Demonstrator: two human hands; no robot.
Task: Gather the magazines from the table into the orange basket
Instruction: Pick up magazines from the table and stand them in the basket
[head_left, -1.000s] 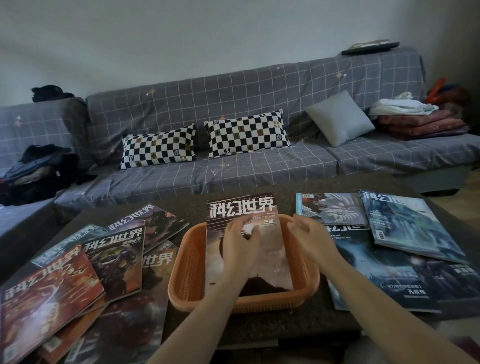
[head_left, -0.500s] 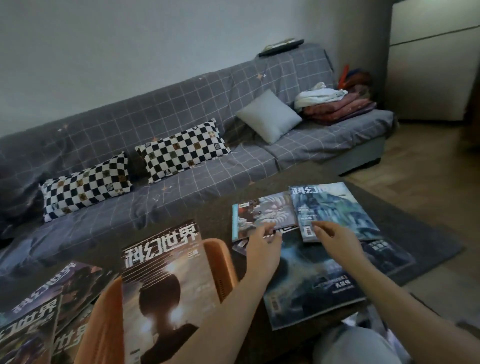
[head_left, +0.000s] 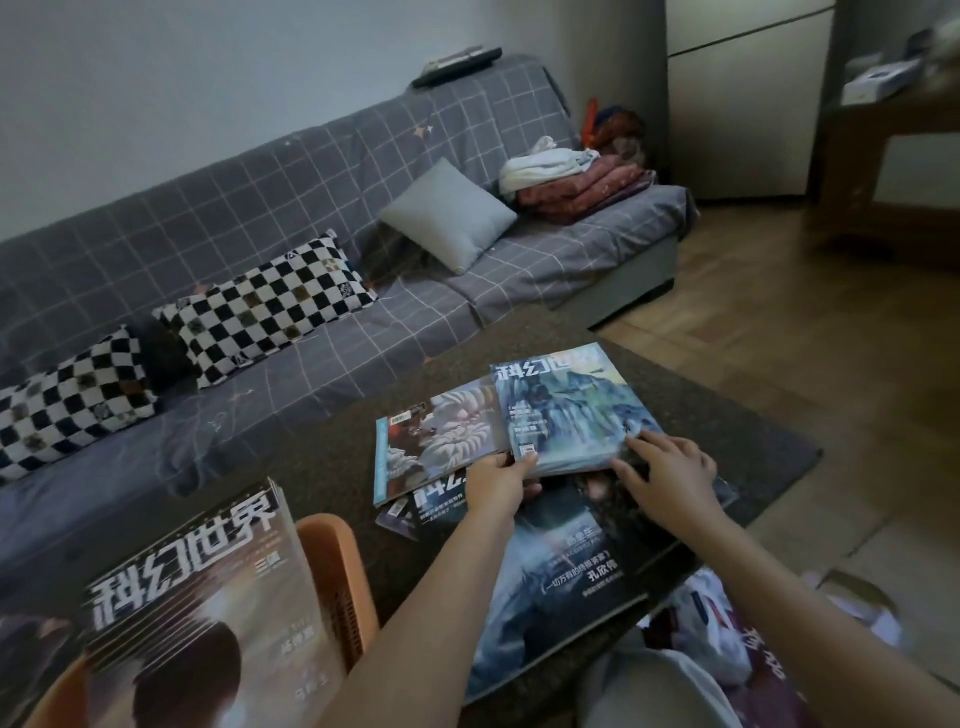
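Basket magazine (head_left: 208, 597) reads 科幻世界, 三体.

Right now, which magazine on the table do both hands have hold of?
The pale blue mountain-cover magazine, topmost at the far right. The left hand grips its near-left corner; the right hand presses its near edge. The flower-cover one beside it lies untouched.

Dim, bluish indoor light throughout, brighter toward the far right. Soft shadows, no hard glare. Motion blur near the right edge; wide-angle bending of straight lines at the borders.

Head view, close, looking down over table (head_left: 332, 457).
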